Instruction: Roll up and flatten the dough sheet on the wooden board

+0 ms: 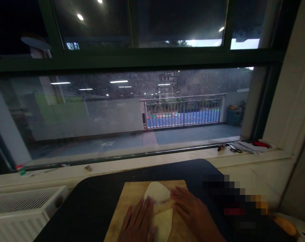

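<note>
Pale, flattened dough (157, 192) lies on a wooden board (117, 215). A wood-coloured band (165, 206) crosses the dough between my hands; it looks like a rolling pin, though its ends are hidden. My left hand (138, 218) lies flat at the left side of the dough, fingers stretched out and pointing away from me. From the right, my right hand (189, 205) reaches to the dough's edge with its fingers extended over the band's right end. What lies beneath both palms is hidden.
The board rests on a black table (92, 198) below a window. Scissors (235, 148) and papers (248, 147) lie on the sill (132, 162). A white radiator (23, 208) stands at the left. Part of the right side is pixelated.
</note>
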`<state>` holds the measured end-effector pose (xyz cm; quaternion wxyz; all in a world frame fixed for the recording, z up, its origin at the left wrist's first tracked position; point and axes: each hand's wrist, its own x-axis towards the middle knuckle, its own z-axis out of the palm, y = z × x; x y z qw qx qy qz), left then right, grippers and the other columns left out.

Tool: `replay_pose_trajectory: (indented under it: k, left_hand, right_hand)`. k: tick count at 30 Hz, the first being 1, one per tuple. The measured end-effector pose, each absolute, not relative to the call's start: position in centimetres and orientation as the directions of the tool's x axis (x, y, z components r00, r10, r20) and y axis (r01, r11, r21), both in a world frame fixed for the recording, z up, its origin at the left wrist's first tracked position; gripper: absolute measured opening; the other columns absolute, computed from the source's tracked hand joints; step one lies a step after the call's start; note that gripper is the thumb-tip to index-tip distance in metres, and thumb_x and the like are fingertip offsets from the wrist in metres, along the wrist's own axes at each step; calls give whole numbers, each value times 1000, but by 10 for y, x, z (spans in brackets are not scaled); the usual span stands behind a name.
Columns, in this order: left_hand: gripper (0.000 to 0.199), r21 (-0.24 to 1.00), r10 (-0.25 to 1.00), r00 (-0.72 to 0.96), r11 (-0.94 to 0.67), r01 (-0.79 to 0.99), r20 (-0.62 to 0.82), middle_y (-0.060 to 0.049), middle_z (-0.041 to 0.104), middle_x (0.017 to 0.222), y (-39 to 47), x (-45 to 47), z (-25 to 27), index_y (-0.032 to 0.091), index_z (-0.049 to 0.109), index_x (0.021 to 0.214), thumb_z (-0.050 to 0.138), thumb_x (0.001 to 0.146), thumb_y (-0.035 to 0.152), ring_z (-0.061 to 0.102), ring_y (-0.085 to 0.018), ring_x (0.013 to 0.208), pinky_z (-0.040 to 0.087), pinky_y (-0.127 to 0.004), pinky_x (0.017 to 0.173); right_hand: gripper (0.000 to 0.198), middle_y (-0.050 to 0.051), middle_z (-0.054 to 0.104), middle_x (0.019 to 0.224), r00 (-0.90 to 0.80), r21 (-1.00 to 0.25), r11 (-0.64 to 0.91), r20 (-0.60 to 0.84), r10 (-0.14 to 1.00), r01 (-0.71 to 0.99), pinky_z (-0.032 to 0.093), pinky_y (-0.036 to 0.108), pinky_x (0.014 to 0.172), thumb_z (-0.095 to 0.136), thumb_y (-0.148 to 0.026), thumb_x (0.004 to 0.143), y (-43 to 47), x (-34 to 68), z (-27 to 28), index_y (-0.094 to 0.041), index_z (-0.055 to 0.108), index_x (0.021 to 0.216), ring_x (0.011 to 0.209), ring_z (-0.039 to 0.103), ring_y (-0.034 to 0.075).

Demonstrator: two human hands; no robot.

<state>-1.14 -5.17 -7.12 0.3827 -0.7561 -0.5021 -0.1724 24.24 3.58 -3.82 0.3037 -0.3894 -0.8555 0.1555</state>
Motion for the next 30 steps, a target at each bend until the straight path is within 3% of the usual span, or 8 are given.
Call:
replay_pose_trajectory:
  k: [6, 11, 15, 19, 24, 30]
  left_hand:
    - [67, -308, 736, 443, -324, 895, 513, 1, 46, 148, -66, -13, -69, 27, 12, 156, 43, 99, 43, 52, -17, 130, 44, -27, 104]
    - [47, -185, 831, 395, -349, 919, 391, 0, 47, 147, -67, -9, -36, 30, 35, 150, 36, 103, 33, 50, -16, 132, 47, -31, 105]
    - [46, -88, 923, 180, -159, 983, 340, -8, 41, 152, -38, -9, -5, 22, 40, 147, 28, 103, 25, 37, -25, 140, 38, -51, 111]
    - [47, -67, 978, 120, -110, 992, 168, -15, 43, 150, -14, -9, -2, 16, 47, 143, 27, 101, 23, 38, -33, 139, 39, -60, 107]
    - [49, -74, 970, 138, -126, 989, 199, -13, 39, 153, -29, -1, -17, 17, 43, 146, 26, 100, 21, 36, -32, 140, 36, -62, 108]
    - [49, -27, 953, 91, -87, 996, 288, -9, 45, 150, -51, 6, -29, 18, 47, 143, 31, 99, 32, 39, -31, 139, 37, -60, 110]
  right_hand:
    - [34, 2, 62, 134, -507, -429, 655, 416, 755, 623, 35, 43, 115, 47, -33, 97, 10, 250, -33, -30, 66, 125, 129, 53, 21]
    - [35, 4, 70, 122, -489, -373, 622, 394, 778, 689, 20, 53, 118, 38, -33, 101, 17, 237, 4, -29, 72, 112, 114, 64, 21]
    - [43, 13, 52, 145, -457, -299, 545, 317, 831, 783, 28, 57, 112, 33, -35, 101, 44, 214, 19, -22, 59, 133, 135, 45, 27]
    - [46, 18, 54, 141, -442, -281, 496, 235, 866, 821, 38, 62, 103, 32, -34, 99, 65, 201, 6, -17, 61, 130, 131, 50, 33]
    - [47, 11, 53, 143, -467, -256, 519, 237, 852, 816, 31, 57, 111, 28, -32, 100, 57, 208, -13, -20, 57, 136, 133, 48, 29]
    - [45, 7, 60, 138, -475, -245, 569, 350, 807, 785, 35, 45, 112, 31, -30, 99, 27, 224, -21, -21, 61, 131, 128, 53, 24]
